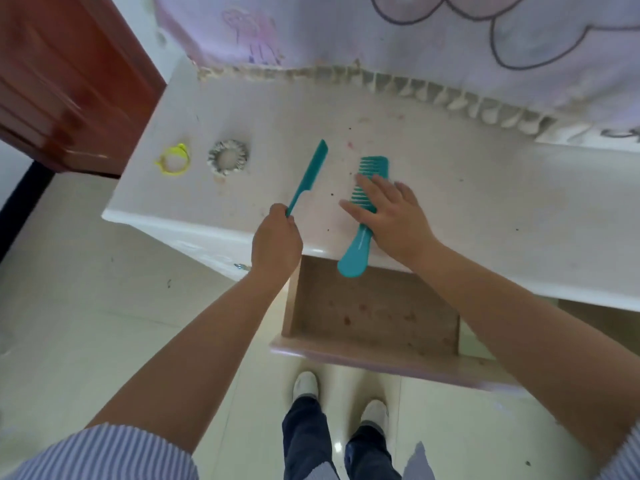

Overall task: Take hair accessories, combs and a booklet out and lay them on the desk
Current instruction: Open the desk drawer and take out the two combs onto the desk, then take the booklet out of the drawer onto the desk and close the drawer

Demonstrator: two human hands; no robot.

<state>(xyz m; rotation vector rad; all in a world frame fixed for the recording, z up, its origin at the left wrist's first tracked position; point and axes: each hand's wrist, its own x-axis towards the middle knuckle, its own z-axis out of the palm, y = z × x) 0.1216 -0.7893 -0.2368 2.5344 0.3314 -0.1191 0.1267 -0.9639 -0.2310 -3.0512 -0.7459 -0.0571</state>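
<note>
left hand [276, 237] gripped thin comb [308, 178] | right hand [388, 214] lay flat, fingers spread, on wide comb [363, 216] | best nudged fully onto desk [485, 202]

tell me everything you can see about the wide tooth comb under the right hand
The wide-tooth comb is teal, looks like smooth glossy plastic, one piece. Thick, widely spaced teeth run along its left side at the far end; a rounded handle forms the near end. It lies flat on the white desk, roughly lengthwise away from the person, with the handle end jutting past the desk's front edge above the open drawer. The right hand rests flat across its middle, fingers spread over the teeth, hiding part of it.
</note>
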